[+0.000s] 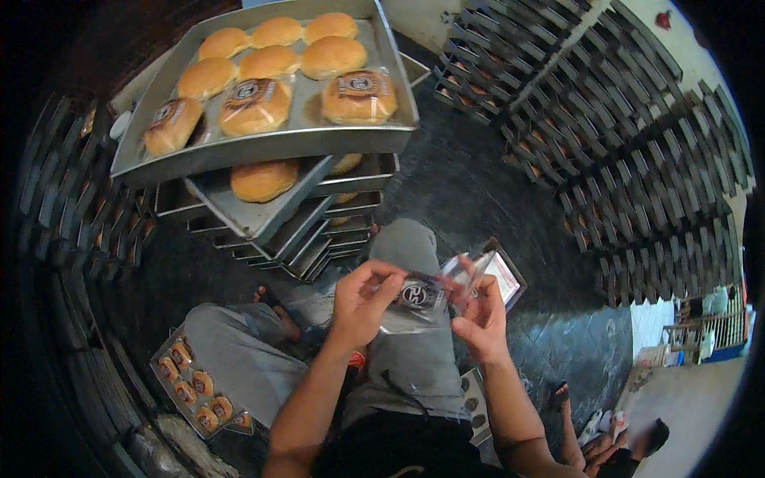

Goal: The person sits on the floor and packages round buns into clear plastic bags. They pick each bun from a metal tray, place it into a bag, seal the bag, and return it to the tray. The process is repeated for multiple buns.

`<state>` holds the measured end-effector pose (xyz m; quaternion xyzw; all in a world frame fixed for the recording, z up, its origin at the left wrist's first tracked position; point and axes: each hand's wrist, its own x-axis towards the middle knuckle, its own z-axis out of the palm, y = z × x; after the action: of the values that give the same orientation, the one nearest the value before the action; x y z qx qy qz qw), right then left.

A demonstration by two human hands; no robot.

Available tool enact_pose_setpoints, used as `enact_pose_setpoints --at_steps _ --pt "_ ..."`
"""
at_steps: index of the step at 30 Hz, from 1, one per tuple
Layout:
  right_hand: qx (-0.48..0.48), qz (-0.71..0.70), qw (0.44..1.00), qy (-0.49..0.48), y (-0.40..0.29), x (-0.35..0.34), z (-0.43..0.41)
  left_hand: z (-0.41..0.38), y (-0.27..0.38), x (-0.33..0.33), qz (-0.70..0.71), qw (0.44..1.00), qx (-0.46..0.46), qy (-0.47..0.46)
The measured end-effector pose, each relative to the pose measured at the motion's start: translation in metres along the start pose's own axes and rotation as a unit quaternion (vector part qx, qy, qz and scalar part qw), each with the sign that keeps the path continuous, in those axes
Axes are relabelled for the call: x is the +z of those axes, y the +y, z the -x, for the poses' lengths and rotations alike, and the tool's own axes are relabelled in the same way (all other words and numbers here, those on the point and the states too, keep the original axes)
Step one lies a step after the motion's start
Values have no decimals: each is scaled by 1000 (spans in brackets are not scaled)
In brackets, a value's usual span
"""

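My left hand [364, 302] pinches the edge of a clear plastic bag [414, 299] with dark print, held flat above my grey-trousered thigh. At the bag's other side is my right hand [487, 313], its fingers bent around more clear plastic film [469, 278]; whether that is one bag or several I cannot tell. Before me, a metal baking tray [269, 143] tops a stack of trays. Bare round buns [269, 63] fill its far rows. Along its near side sit buns in printed clear bags [254, 107]. A small box with white and red printed material [508, 278] lies beyond my right hand.
Tall stacks of trays [597, 119] with buns line the right; more trays [89, 191] stand at the left. A tray of bagged buns [194, 388] sits low beside my left leg. Dark floor [478, 173] lies between. Another person [633, 445] sits at the lower right.
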<state>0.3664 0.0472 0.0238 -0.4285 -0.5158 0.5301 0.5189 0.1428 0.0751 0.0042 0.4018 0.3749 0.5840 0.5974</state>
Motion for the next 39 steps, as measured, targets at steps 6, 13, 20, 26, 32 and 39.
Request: enact_pose_setpoints --at_steps 6,13,20,26,32,39 --pt "110 143 984 5 -17 70 -11 50 -5 -61 -128 983 36 128" --pt "-408 411 807 -115 -141 189 -244 76 -5 -150 279 910 -3 307" --pt "59 619 781 -61 -118 185 -443 70 -41 -145 357 868 -128 320" --pt "64 522 850 -43 -120 216 -430 74 -38 -151 368 863 -119 324" --pt "-111 434 887 -114 -124 195 -392 69 -41 -148 381 850 -102 349" --pt "-320 180 930 -14 -154 154 -182 85 -27 -183 -353 841 155 380"
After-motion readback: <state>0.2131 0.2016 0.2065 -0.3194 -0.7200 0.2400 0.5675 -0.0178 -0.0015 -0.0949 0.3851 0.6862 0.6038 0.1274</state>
